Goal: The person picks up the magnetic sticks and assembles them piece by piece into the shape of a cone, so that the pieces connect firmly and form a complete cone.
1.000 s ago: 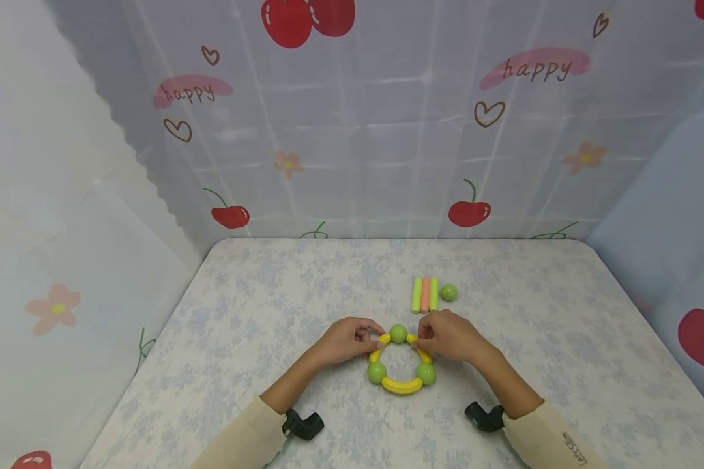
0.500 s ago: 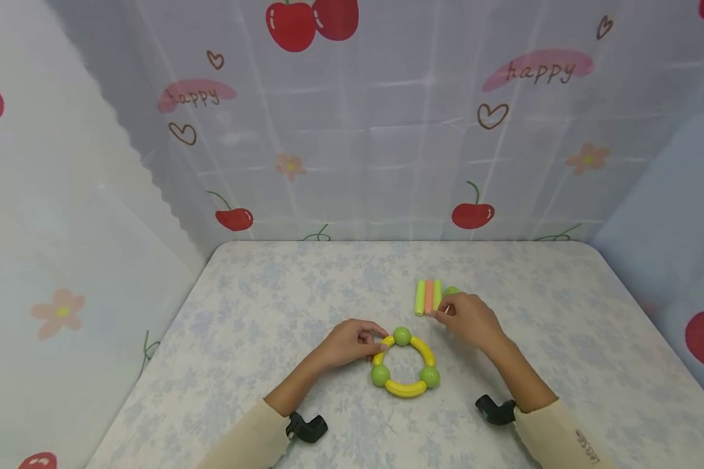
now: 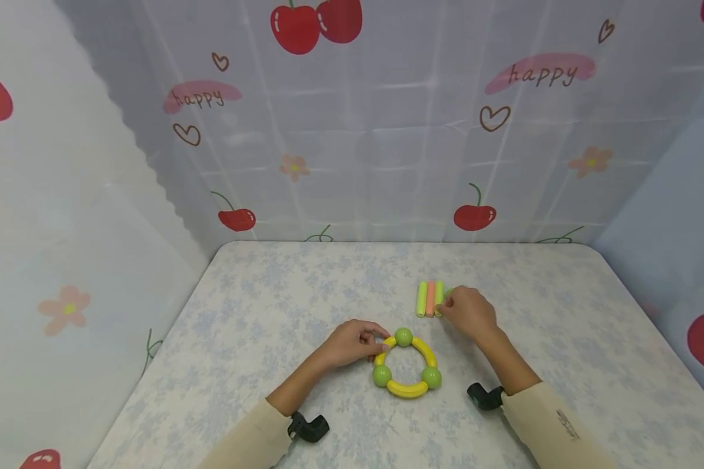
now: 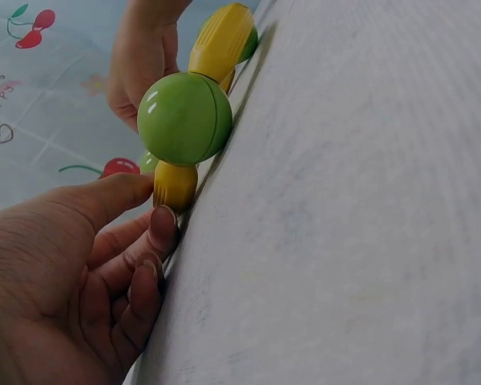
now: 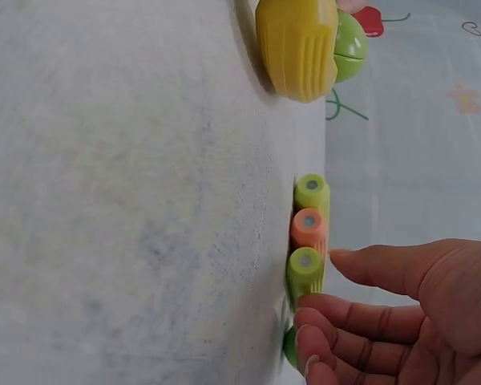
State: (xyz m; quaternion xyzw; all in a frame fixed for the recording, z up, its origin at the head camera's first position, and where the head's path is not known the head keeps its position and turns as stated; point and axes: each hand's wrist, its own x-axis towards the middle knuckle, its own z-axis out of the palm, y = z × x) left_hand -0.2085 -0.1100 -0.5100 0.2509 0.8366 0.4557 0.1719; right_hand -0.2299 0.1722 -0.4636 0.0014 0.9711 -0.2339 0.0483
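Observation:
A ring of three green balls and three yellow curved sticks lies on the table. At its left side my left hand pinches one yellow stick between thumb and fingers, below a green ball in the left wrist view. My right hand is beyond the ring, at a row of two lime-green sticks and a coral stick. Its thumb and index finger are parted around the near end of the rightmost lime-green stick, fingertips right at it. A loose green ball is mostly hidden behind this hand.
The table has a pale blue floral cover. Behind it hangs a curtain printed with cherries, and more printed cloth stands at both sides. A black wrist camera sits below each hand.
My right hand has left the ring's right side and moved away to the stick row, where it has shifted slightly over the last half second. The left hand stays on the ring.

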